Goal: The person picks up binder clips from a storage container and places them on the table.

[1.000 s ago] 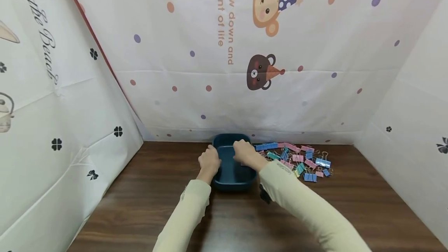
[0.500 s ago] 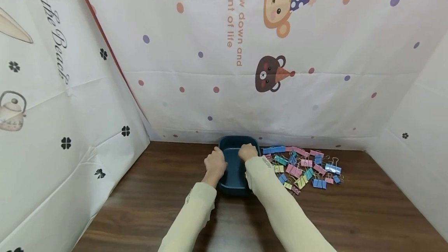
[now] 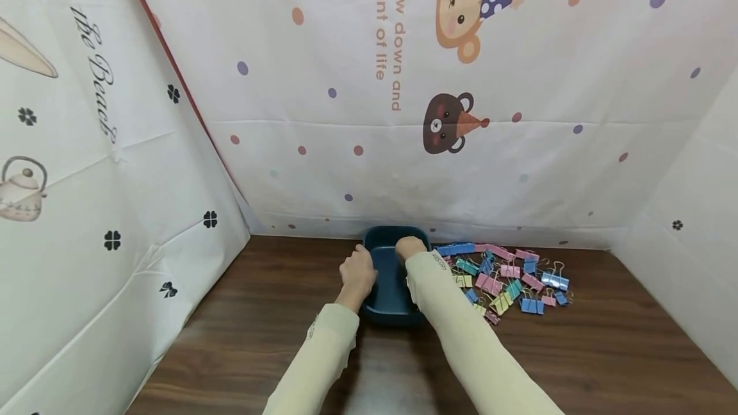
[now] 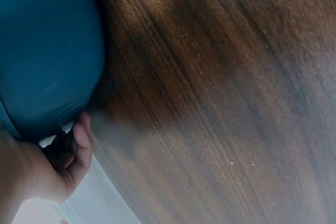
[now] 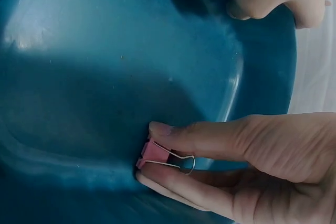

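A dark teal plastic basin [image 3: 392, 300] stands on the wooden table near the back cloth. My left hand [image 3: 357, 272] grips its left rim, fingers curled over the edge; in the left wrist view, that hand [image 4: 65, 166] is at the basin's outer wall [image 4: 50, 51]. Inside the basin is my right hand [image 3: 410, 247]. In the right wrist view, the thumb and fingers of that hand [image 5: 262, 166] pinch a small pink binder clip [image 5: 156, 153] by its sides, close over the basin floor [image 5: 121, 77]. The clip's wire handles point back toward the palm.
Right of the basin lies a loose spread of binder clips in several colours, such as a yellow binder clip [image 3: 501, 303] and a blue binder clip [image 3: 532, 306]. A printed white cloth [image 3: 323, 171] hangs behind the table [image 3: 277, 338] and along both sides.
My right hand has come down deeper into the basin, and its sleeve has swung left, uncovering more clips. The left hand keeps its grip on the rim. The head view has shifted slightly.
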{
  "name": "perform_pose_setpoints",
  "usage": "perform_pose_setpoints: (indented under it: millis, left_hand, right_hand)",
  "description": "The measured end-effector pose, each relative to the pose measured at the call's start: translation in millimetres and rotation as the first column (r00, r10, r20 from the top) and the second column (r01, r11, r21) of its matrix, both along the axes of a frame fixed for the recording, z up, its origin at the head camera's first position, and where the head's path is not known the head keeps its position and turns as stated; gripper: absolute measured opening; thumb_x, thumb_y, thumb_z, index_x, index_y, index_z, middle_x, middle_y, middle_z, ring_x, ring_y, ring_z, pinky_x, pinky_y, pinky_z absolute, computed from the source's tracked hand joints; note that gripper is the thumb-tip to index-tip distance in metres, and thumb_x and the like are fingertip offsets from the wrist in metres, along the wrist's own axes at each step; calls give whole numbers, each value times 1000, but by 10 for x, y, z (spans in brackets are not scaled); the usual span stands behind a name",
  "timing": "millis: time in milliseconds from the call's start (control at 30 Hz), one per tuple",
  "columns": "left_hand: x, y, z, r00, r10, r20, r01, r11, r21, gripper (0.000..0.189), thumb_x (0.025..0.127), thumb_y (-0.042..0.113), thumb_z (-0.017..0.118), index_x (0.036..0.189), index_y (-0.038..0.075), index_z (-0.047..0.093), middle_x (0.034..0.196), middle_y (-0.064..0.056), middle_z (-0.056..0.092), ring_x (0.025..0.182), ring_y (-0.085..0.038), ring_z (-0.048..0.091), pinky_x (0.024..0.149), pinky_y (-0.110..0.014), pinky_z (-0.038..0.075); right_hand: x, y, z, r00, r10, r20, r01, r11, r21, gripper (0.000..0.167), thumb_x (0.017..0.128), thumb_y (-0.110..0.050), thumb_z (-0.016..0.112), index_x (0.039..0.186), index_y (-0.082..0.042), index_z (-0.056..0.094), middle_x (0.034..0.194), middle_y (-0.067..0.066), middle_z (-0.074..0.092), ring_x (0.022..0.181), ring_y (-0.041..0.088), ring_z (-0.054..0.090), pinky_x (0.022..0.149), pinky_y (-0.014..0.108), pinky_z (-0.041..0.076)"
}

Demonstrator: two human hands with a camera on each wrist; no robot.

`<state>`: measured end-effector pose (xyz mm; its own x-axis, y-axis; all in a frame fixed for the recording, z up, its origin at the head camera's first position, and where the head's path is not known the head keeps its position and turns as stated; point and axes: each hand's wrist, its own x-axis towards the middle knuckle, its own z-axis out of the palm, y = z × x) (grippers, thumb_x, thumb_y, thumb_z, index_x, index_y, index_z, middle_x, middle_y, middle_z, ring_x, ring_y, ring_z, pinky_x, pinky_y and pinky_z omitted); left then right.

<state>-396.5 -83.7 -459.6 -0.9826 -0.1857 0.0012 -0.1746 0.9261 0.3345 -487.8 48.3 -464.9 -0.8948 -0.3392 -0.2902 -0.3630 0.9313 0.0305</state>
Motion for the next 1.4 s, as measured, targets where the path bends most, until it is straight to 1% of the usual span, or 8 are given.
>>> perform_pose_setpoints:
  millis: [133,333,467,633,767,967,1167,1400]
  left_hand:
    - [33,37,4,1000,-9,-5,9,1000,-28,52,90,28,79,123,-4,54,97,-19,71,82,-32,72,75,-46,60]
    - [77,97,-12,1000,-27,5,28,998,-52,50,89,28,79,119,-3,54,93,-18,71,79,-31,72,71,-45,60]
    - [59,117,-25,1000,-31,-4,31,999,-26,48,89,28,80,117,-3,54,94,-18,71,80,-31,72,71,-45,60]
    - [-1,88,-10,1000,-13,-15,13,1000,13,48,89,26,80,116,-3,53,99,-19,70,84,-33,72,74,-46,60]
    - [-25,47,4,1000,-8,-4,9,1000,27,47,89,26,80,115,-2,53,103,-20,70,89,-34,72,77,-47,60]
    - [-5,27,11,1000,-8,10,7,1000,30,50,90,26,79,120,-3,53,106,-21,70,90,-34,72,78,-47,60]
    - [16,74,-2,1000,-18,1,18,1000,23,50,90,25,79,121,-4,53,105,-21,70,88,-34,73,77,-47,61]
    - [3,39,3,999,-26,27,26,1000,-7,51,91,27,78,122,-4,53,104,-20,70,86,-33,72,75,-46,60]
  right_hand:
    - [-479,123,-603,997,78,-3,-78,996,52,13,95,-14,71,86,-11,79,106,10,74,92,25,70,84,38,59]
    - [-466,205,-778,994,106,-23,-103,989,108,11,94,-18,73,89,-12,79,110,10,74,96,26,69,87,39,58]
    - [-104,128,-212,993,95,65,-107,972,209,12,89,-20,79,96,-10,79,113,10,73,101,23,69,90,37,58]
    - [582,-69,858,968,51,246,-138,927,348,13,90,-21,79,100,-12,79,113,4,71,99,16,65,94,34,56]
    - [899,-111,1312,941,39,337,-166,920,356,7,91,-17,76,89,-12,80,91,1,74,77,11,63,75,26,55]
    - [1110,18,1484,953,64,296,-119,978,170,10,88,-5,75,85,-11,81,79,3,75,69,14,66,57,24,48]
    - [1300,268,1560,953,171,249,-192,980,60,21,87,1,75,72,-14,75,71,1,70,59,12,53,55,24,42]
    - [1473,577,1517,961,210,182,-212,977,-6,16,82,6,79,78,-9,75,72,-1,70,64,10,61,62,27,55]
